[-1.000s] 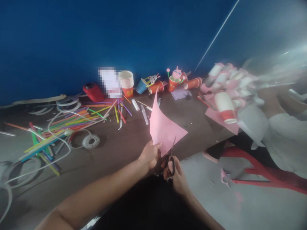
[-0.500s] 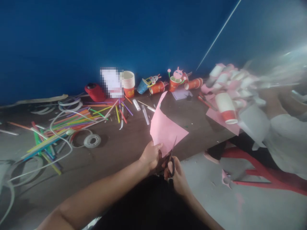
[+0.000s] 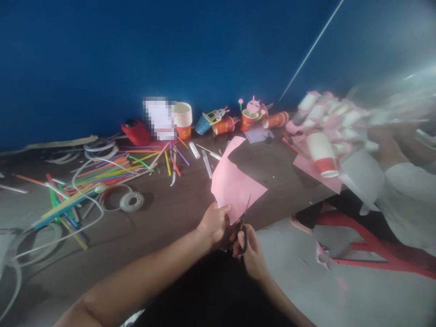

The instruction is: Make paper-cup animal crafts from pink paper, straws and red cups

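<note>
My left hand (image 3: pixel 215 222) pinches the lower left edge of a sheet of pink paper (image 3: pixel 235 184), thumb on top. The sheet has a curved cut-out on its upper side, leaving a narrow strip that bends to the right. My right hand (image 3: pixel 251 247) is closed round the dark handles of a pair of scissors (image 3: pixel 244 234), whose blades point up along the paper's lower right edge. Both hands are close together at the table's near edge, just above my dark clothing. Some fingers of each hand are hidden.
Coloured sticks (image 3: pixel 98 177) and a roll of tape (image 3: pixel 131 200) lie on the left of the table (image 3: pixel 177 213). Stacked paper cups (image 3: pixel 183 120) and cup figures (image 3: pixel 250 119) line the wall. More cups (image 3: pixel 322 154) pile up at right, near a person's arm and a red stool (image 3: pixel 361 231).
The strip at the top of the pink paper has flopped over to the right and hangs lower. My hands and the scissors have hardly moved.
</note>
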`<state>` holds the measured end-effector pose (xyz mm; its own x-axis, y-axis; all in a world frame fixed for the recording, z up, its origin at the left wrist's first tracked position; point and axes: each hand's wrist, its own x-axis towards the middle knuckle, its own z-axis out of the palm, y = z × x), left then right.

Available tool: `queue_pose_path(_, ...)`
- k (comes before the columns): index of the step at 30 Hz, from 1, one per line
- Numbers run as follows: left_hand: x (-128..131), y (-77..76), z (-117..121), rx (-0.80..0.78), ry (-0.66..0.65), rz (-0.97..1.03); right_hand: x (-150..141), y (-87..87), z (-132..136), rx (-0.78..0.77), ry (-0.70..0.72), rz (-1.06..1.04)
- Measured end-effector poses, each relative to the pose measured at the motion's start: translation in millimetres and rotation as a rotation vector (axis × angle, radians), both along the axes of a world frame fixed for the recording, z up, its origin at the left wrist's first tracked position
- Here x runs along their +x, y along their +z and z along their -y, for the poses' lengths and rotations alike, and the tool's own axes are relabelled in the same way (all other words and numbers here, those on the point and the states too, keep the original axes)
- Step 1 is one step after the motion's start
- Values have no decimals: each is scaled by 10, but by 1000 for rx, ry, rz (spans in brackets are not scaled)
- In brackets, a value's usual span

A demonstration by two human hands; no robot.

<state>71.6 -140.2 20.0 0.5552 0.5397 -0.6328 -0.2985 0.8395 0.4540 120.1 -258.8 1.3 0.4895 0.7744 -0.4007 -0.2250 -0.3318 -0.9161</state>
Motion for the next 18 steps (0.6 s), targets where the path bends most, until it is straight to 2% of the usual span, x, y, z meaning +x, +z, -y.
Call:
queue_pose_path(6,-45,-44,-23,33,-7,0,-47,63,-55,21,9,-16)
queue_pose_path(10,-191,33,-60,96,22,6,-101,136,-127,70,66,-40)
queue_pose_path(13,-394,160,-90,187,124,-20,-154,158,-214,154,162,-47)
queue_pose_path(18,-740,295,-217,300,437,-34,-261,162,-587,265,354,-99)
